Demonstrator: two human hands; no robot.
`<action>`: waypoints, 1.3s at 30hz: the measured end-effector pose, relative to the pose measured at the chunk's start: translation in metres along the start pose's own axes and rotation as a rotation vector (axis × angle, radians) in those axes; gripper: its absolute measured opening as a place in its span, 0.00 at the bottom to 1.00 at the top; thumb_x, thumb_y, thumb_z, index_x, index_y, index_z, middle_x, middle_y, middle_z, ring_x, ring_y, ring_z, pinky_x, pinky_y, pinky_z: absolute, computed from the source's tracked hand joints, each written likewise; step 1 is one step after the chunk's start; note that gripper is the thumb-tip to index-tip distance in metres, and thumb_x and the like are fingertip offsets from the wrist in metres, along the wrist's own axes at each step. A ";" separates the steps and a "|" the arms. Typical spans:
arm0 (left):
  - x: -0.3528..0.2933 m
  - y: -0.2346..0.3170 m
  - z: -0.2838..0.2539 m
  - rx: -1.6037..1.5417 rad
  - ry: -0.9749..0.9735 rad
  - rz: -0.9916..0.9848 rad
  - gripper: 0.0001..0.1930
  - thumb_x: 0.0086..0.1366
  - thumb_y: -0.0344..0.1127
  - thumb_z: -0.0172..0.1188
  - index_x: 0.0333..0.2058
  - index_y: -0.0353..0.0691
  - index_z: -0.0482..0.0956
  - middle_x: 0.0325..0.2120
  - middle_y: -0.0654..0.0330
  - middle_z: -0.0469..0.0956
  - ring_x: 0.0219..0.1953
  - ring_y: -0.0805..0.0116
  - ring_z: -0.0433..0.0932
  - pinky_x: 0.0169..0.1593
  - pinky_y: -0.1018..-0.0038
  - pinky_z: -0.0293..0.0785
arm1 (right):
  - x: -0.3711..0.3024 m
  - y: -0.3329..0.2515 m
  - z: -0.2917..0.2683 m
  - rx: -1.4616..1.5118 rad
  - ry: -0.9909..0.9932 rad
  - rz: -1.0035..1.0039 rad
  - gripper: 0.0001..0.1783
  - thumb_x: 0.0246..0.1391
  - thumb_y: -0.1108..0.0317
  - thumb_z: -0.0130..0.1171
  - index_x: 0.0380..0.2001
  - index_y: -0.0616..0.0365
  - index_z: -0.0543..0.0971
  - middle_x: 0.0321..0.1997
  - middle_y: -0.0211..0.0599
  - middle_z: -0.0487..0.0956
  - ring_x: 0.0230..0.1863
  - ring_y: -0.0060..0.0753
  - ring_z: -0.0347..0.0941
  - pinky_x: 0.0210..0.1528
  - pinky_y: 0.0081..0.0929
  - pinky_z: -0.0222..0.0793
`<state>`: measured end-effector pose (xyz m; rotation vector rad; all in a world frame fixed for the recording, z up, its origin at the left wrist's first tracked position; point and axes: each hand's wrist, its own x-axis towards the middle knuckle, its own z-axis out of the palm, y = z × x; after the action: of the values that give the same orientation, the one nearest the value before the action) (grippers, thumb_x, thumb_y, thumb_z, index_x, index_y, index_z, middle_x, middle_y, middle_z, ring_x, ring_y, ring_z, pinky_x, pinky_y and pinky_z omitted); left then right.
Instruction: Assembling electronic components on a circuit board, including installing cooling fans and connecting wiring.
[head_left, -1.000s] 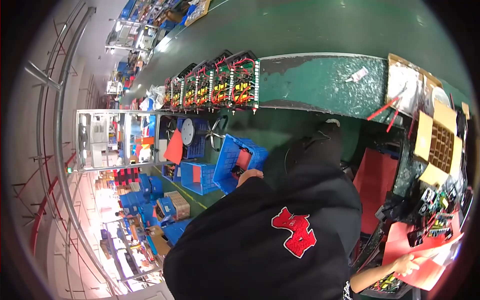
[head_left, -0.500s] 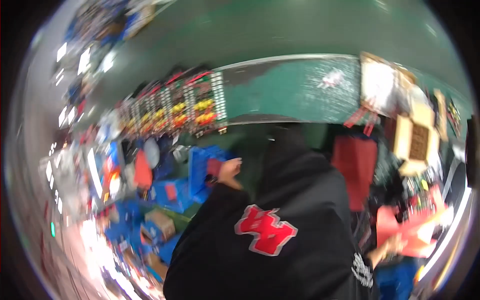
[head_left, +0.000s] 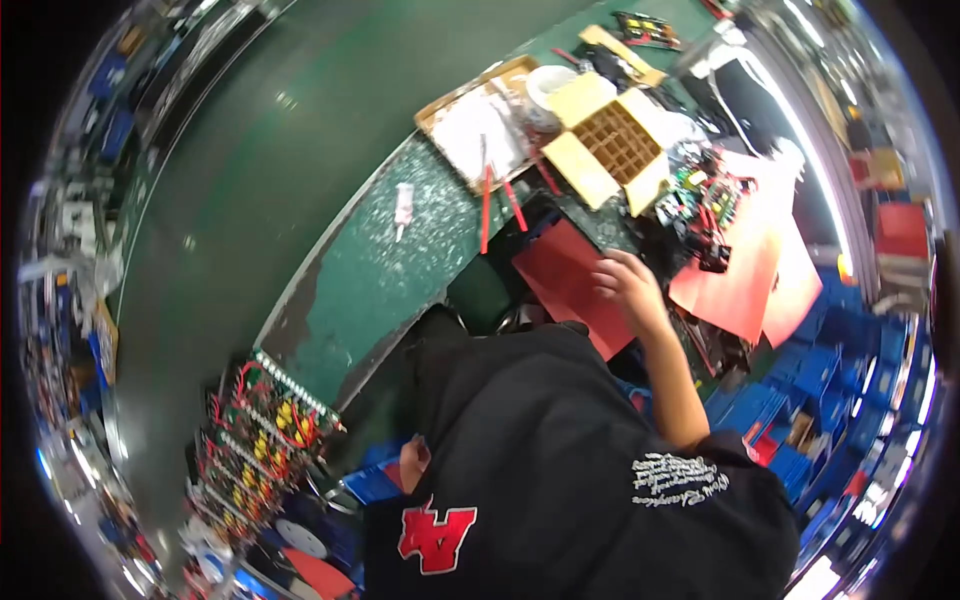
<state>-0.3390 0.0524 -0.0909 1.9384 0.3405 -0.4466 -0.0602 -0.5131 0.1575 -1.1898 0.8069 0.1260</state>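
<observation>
Presently, the right hand (head_left: 628,285) is free of any load, fingers parted and slightly bent, over the edge of a dark red panel (head_left: 560,285); contact cannot be confirmed. The left hand (head_left: 413,463) is near a blue crate (head_left: 375,482), half hidden by the sleeve; its grip cannot be told. In this inspector's judgement, the panel is best taken by its edge with a flat, light pinch. To the right, loose circuit boards (head_left: 715,200) and a pale red sheet (head_left: 735,300) crowd the reach. On the desk (head_left: 350,260), red-handled tools (head_left: 486,215) overhang the near edge beside a divided carton (head_left: 615,145), an obstruction to sideways movement.
</observation>
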 end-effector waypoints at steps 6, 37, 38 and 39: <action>0.027 0.006 -0.004 -0.701 -0.066 -0.628 0.09 0.68 0.38 0.52 0.38 0.42 0.79 0.23 0.66 0.75 0.24 0.71 0.74 0.30 0.76 0.71 | 0.036 0.017 -0.054 0.553 0.196 0.245 0.39 0.60 0.59 0.57 0.68 0.66 0.54 0.63 0.50 0.66 0.51 0.34 0.71 0.49 0.32 0.73; 0.083 0.150 0.016 0.061 -0.190 -0.784 0.20 0.67 0.51 0.52 0.29 0.39 0.78 0.18 0.66 0.74 0.21 0.74 0.75 0.28 0.74 0.71 | -0.008 -0.187 -0.286 -0.476 0.629 -0.241 0.26 0.53 0.45 0.58 0.39 0.59 0.80 0.32 0.36 0.81 0.29 0.29 0.80 0.30 0.26 0.79; 0.096 0.169 0.017 0.160 -0.172 -0.719 0.21 0.67 0.52 0.51 0.29 0.39 0.78 0.19 0.66 0.75 0.21 0.72 0.75 0.28 0.72 0.71 | -0.018 -0.195 -0.305 -0.732 0.616 -0.329 0.25 0.53 0.46 0.58 0.36 0.61 0.80 0.30 0.37 0.81 0.27 0.29 0.80 0.28 0.25 0.78; 0.110 0.174 0.010 0.196 -0.192 -0.663 0.22 0.68 0.53 0.51 0.30 0.38 0.79 0.20 0.64 0.76 0.22 0.72 0.76 0.28 0.72 0.72 | -0.023 -0.204 -0.316 -0.989 0.590 -0.416 0.25 0.52 0.47 0.58 0.34 0.63 0.81 0.28 0.38 0.80 0.26 0.28 0.79 0.26 0.25 0.77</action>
<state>-0.1672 -0.0210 -0.0033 1.9168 0.8437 -1.1224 -0.1328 -0.8592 0.2874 -2.3767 1.0163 -0.2121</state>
